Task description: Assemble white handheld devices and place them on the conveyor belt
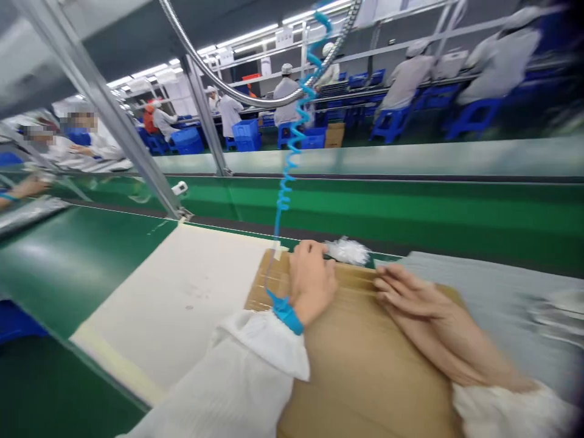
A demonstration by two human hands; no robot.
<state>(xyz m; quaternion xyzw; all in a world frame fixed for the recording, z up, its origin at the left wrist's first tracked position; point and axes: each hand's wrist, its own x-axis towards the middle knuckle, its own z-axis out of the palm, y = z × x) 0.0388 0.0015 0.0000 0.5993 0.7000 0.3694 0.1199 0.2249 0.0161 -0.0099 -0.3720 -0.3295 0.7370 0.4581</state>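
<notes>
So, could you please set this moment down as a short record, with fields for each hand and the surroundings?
Left hand: on the taped cardboard carton, fingers curled
Left wrist: blue wrist strap, blue coiled cord rising from it
Right hand: fingers spread on the carton, blurred
Near the hands: white fluffy bundle at the carton's far edge
Rest: green conveyor belt; white-gowned co-workers beyond

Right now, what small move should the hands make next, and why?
Probably smooth the clear tape across the flat brown cardboard with the right hand: its fingers already rest on the tape, while the left hand steadies the far edge.
</notes>
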